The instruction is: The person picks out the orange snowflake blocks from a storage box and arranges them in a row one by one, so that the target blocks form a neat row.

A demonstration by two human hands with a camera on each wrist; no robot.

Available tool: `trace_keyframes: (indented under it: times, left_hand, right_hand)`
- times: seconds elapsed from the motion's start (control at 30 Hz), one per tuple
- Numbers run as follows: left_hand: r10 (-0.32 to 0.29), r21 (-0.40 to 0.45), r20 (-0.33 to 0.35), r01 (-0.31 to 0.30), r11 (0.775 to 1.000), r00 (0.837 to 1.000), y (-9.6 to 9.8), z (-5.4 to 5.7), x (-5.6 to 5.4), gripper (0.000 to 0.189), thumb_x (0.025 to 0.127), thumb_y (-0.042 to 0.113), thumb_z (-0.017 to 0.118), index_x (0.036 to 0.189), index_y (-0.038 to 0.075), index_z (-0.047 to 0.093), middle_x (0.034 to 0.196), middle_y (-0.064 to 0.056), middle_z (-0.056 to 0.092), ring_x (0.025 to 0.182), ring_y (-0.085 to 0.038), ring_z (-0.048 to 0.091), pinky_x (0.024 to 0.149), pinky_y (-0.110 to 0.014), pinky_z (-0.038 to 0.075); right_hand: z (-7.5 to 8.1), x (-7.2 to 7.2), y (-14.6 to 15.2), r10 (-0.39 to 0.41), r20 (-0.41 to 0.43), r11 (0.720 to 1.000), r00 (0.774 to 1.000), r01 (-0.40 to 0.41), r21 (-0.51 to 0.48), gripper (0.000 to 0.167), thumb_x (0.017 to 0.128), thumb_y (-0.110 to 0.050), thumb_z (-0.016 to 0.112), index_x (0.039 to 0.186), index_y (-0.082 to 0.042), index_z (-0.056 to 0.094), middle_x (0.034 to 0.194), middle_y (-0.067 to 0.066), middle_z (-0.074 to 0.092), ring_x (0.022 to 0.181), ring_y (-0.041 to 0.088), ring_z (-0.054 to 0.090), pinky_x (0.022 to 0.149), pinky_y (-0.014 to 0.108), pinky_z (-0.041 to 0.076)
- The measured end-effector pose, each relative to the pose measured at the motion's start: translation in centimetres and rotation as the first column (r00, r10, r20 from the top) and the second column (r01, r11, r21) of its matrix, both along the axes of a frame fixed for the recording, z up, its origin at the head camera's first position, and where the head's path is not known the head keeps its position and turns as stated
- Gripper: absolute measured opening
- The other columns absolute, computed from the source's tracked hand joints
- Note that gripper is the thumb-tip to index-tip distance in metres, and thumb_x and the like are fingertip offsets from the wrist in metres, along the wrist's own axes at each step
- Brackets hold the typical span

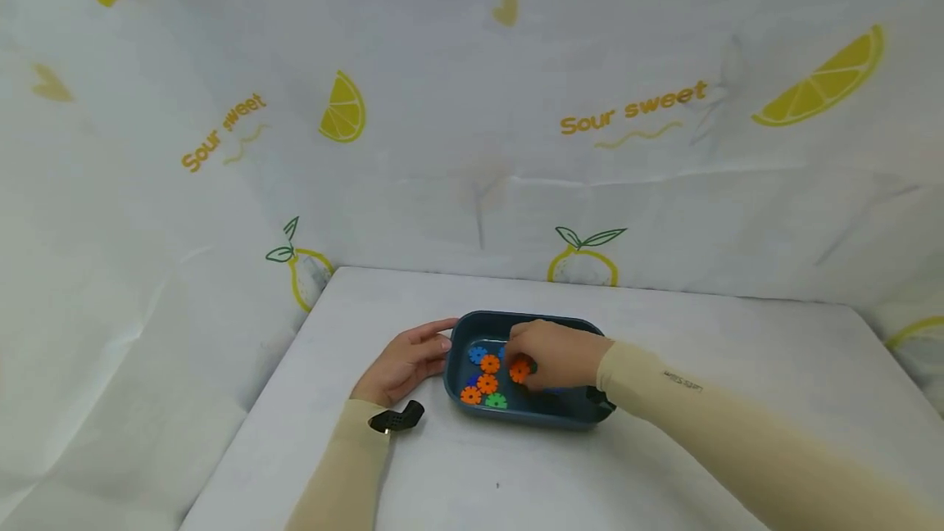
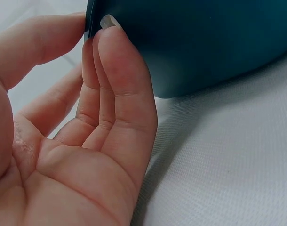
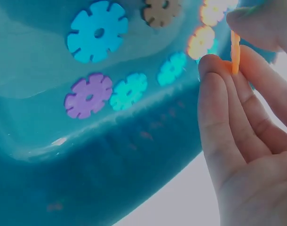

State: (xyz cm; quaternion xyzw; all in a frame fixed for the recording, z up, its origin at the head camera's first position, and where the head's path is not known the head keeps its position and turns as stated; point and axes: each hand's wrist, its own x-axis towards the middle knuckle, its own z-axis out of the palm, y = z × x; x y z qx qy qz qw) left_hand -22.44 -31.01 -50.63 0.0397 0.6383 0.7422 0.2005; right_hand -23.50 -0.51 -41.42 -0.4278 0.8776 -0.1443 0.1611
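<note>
A dark teal rectangular tray (image 1: 516, 416) holds several notched plastic snowflake discs, orange, blue and green. My left hand (image 1: 401, 363) is at the tray's left end, its thumb and relaxed fingertips against the rim and outer wall (image 2: 195, 52). My right hand (image 1: 558, 351) is inside the tray, palm down in the head view. Between its thumb and fingers it pinches an orange snowflake disc (image 3: 235, 52), seen edge-on in the right wrist view. Other discs lie on the tray floor nearby, among them a blue disc (image 3: 97, 32) and a purple disc (image 3: 89, 96).
The tray stands on a white cloth-covered table (image 1: 501, 474). A white curtain (image 1: 442, 121) printed with lemons and lettering hangs behind the table and along the left. A black wrist strap (image 1: 398, 418) sits on the left sleeve.
</note>
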Motion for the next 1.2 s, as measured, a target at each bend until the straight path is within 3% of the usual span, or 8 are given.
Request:
trace_keyframes:
  times: [0.33, 0.5, 0.7, 0.8, 0.97, 1.2]
  left_hand:
    - [0.022, -0.012, 0.0, -0.022, 1.0, 1.0, 0.3, 0.2, 0.1, 0.053, 0.107, 0.018, 0.07, 0.158, 0.014, 0.056, 0.112, -0.004, 0.073, 0.109, -0.02, 0.072, 0.1, -0.033, 0.061]
    - [0.028, -0.02, 0.003, -0.028, 0.999, 1.0, 0.1, 0.2, 0.1, 0.054, 0.106, 0.02, 0.07, 0.158, 0.013, 0.055, 0.114, -0.005, 0.074, 0.111, -0.021, 0.071, 0.101, -0.033, 0.061]
    - [0.023, -0.016, 0.037, -0.022, 1.0, 0.999, 0.3, 0.0, 0.4, 0.055, 0.107, 0.02, 0.069, 0.159, 0.009, 0.054, 0.124, -0.004, 0.075, 0.112, -0.019, 0.071, 0.103, -0.033, 0.06]
    - [0.025, -0.009, 0.031, -0.025, 1.0, 0.999, 0.3, -0.2, 0.5, 0.055, 0.107, 0.021, 0.07, 0.159, 0.009, 0.054, 0.121, -0.003, 0.075, 0.11, -0.019, 0.07, 0.102, -0.032, 0.061]
    - [0.026, -0.007, 0.028, -0.026, 1.0, 0.999, 0.3, -0.2, 0.6, 0.055, 0.107, 0.02, 0.069, 0.159, 0.009, 0.053, 0.117, -0.002, 0.075, 0.107, -0.018, 0.07, 0.1, -0.031, 0.061]
    - [0.031, -0.01, 0.042, -0.031, 0.999, 0.999, 0.3, -0.2, 0.7, 0.059, 0.106, 0.024, 0.072, 0.16, 0.01, 0.052, 0.136, -0.001, 0.073, 0.109, -0.017, 0.071, 0.099, -0.031, 0.061]
  right_hand:
    - [1.2, -0.1, 4.0, -0.111, 0.027, 0.967, 0.994, 0.114, -0.227, 0.025, 0.096, -0.016, 0.08, 0.121, -0.017, 0.08, 0.115, -0.007, 0.07, 0.1, 0.012, 0.068, 0.093, 0.036, 0.063]
    - [1.1, 0.5, 6.3, -0.182, 0.05, 0.919, 0.982, 0.187, -0.348, 0.029, 0.098, -0.016, 0.081, 0.127, -0.017, 0.079, 0.118, -0.008, 0.072, 0.101, 0.009, 0.071, 0.093, 0.037, 0.064]
    - [-0.1, 1.9, 9.5, -0.274, 0.105, 0.843, 0.956, 0.291, -0.452, 0.031, 0.098, -0.015, 0.081, 0.128, -0.02, 0.077, 0.116, -0.012, 0.072, 0.1, 0.006, 0.069, 0.093, 0.032, 0.063]
    - [-0.8, 2.4, 10.9, -0.304, 0.093, 0.807, 0.948, 0.308, -0.504, 0.03, 0.096, -0.013, 0.083, 0.125, -0.019, 0.077, 0.116, -0.011, 0.073, 0.1, 0.006, 0.07, 0.094, 0.034, 0.063]
    - [-1.7, 3.3, 13.0, -0.372, 0.059, 0.777, 0.926, 0.346, -0.527, 0.03, 0.095, -0.015, 0.085, 0.122, -0.024, 0.078, 0.115, -0.013, 0.072, 0.101, 0.004, 0.071, 0.095, 0.03, 0.063]
    - [-2.6, 4.5, 16.1, -0.457, 0.059, 0.73, 0.887, 0.412, -0.545, 0.031, 0.093, -0.011, 0.085, 0.122, -0.022, 0.079, 0.116, -0.011, 0.073, 0.099, 0.004, 0.072, 0.093, 0.027, 0.063]
